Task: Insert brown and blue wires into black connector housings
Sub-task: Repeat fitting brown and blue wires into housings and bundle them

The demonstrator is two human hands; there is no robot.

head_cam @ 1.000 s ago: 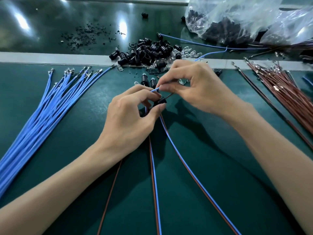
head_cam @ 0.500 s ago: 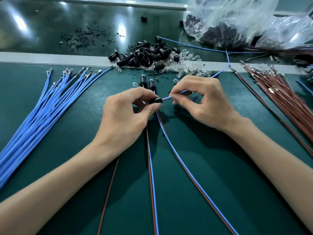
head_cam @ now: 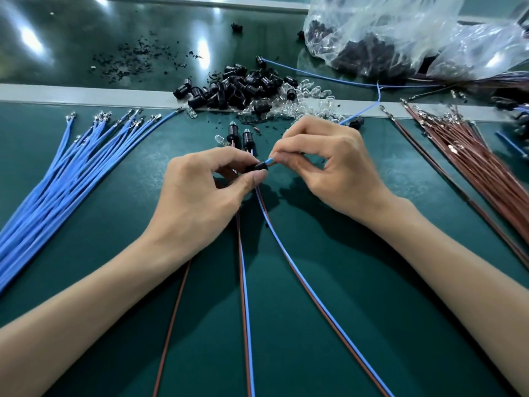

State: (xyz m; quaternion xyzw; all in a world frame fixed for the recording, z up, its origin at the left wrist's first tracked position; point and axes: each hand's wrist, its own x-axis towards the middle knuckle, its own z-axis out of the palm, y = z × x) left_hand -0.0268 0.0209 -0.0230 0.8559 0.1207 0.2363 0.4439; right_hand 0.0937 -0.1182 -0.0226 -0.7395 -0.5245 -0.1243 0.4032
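Nearest, three wire runs cross the green mat point(head_cam: 329, 296) toward the hands: one lone brown wire point(head_cam: 171, 325) and two brown-and-blue pairs point(head_cam: 312, 296). The left hand point(head_cam: 200, 193) pinches a black connector housing point(head_cam: 257, 167) between thumb and forefinger. The right hand point(head_cam: 329, 164) pinches a blue wire point(head_cam: 270, 161) just at the housing's right end, its tip touching the housing. Just beyond stand two finished housings point(head_cam: 240, 134). A fan of blue wires point(head_cam: 57, 179) lies left, brown wires point(head_cam: 475, 164) right, too many to count. Farther back sit a heap of loose housings point(head_cam: 237, 90) and plastic bags point(head_cam: 400, 32).
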